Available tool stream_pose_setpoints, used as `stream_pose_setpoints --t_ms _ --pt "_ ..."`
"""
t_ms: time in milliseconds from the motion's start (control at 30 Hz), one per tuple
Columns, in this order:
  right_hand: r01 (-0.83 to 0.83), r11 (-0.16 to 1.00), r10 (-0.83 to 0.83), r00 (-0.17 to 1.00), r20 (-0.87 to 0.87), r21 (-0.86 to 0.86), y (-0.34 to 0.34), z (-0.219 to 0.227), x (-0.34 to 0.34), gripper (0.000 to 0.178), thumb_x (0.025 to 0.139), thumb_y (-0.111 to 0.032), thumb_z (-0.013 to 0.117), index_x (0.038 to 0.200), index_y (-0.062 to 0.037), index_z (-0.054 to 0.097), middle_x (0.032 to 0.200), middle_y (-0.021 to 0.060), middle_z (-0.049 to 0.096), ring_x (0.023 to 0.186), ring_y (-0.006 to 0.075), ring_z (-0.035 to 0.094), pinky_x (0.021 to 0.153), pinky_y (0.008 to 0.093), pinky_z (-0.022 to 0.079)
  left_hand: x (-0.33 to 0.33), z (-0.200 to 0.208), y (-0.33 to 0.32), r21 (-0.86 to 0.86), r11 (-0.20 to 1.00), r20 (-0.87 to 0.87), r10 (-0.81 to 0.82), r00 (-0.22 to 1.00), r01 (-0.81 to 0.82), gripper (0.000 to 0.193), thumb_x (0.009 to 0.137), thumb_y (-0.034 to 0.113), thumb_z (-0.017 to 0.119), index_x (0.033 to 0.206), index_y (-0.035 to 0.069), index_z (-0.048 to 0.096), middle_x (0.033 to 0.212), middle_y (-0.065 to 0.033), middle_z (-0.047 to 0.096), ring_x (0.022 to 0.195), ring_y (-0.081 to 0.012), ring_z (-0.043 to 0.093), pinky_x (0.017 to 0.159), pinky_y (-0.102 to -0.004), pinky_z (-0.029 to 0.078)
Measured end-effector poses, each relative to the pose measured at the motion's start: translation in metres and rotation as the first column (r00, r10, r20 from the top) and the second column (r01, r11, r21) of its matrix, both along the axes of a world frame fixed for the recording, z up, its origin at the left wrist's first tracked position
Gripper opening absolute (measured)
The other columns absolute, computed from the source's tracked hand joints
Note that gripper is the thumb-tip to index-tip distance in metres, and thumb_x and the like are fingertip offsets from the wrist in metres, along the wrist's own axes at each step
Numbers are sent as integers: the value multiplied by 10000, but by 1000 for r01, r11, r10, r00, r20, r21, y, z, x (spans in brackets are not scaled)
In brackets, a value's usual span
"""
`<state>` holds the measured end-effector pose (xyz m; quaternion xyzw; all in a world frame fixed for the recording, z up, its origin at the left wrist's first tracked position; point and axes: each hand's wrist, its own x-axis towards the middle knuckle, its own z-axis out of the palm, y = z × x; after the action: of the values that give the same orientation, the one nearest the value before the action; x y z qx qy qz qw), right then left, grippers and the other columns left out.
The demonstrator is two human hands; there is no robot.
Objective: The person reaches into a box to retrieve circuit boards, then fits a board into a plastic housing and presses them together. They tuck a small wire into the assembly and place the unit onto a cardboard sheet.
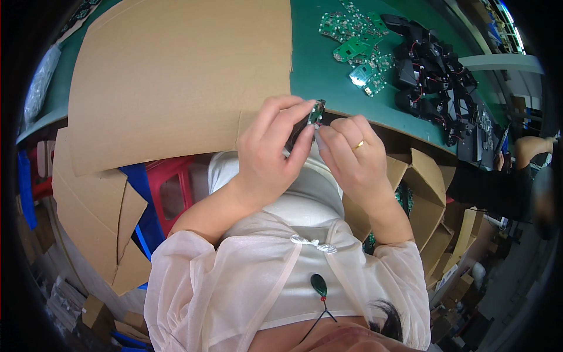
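Note:
Just above my lap, at the table's near edge, my left hand (267,144) is closed on a small green circuit board (316,111). A black plastic part (297,132) shows between that hand's fingers, against the board. My right hand (356,155), with a ring on one finger, is pinched at the board's lower right edge. Whatever lies between its fingertips is too small and too covered to make out. Both hands are close together, with the board tilted up between them.
Loose green circuit boards (358,50) lie on the green table (311,76), left of a heap of black plastic housings with wires (431,76). A large cardboard sheet (182,70) covers the table's left. An open cardboard box (425,182) stands at my right; another person's arm (531,152) is beyond.

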<state>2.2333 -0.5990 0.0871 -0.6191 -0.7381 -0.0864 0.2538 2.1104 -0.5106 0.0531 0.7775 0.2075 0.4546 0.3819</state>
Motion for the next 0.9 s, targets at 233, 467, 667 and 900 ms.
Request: stream_pose_setpoints --t_ms 233,467,667,900 --pt "17 997 -13 998 -58 72 2 -6 2 290 576 66 652 834 -2 538 770 81 520 626 231 494 515 303 417 1 -2 -1 -50 999 73 -9 997 13 280 715 -16 614 990 27 585 888 -89 554 657 -192 577 546 -272 467" --pt "24 998 -14 986 -166 60 6 -11 5 267 604 80 646 834 -11 545 756 86 523 615 219 495 506 286 421 5 -7 -1 -55 998 80 23 997 -19 262 728 -9 611 987 24 585 856 -84 544 647 -184 569 539 -262 459" --pt "64 996 -93 783 -615 -68 1 -21 10 196 663 87 634 818 -4 556 748 80 536 604 168 496 494 236 416 9 -9 1 -313 946 69 -71 995 89 252 746 2 597 995 27 577 895 -83 528 687 -161 572 551 -254 462" --pt "92 992 -77 985 -157 85 4 -24 15 196 654 73 647 807 -20 564 729 81 533 626 186 506 522 239 420 11 -7 -2 -224 972 2 -75 997 73 267 757 2 586 1022 20 564 962 -79 517 721 -159 573 565 -237 474"
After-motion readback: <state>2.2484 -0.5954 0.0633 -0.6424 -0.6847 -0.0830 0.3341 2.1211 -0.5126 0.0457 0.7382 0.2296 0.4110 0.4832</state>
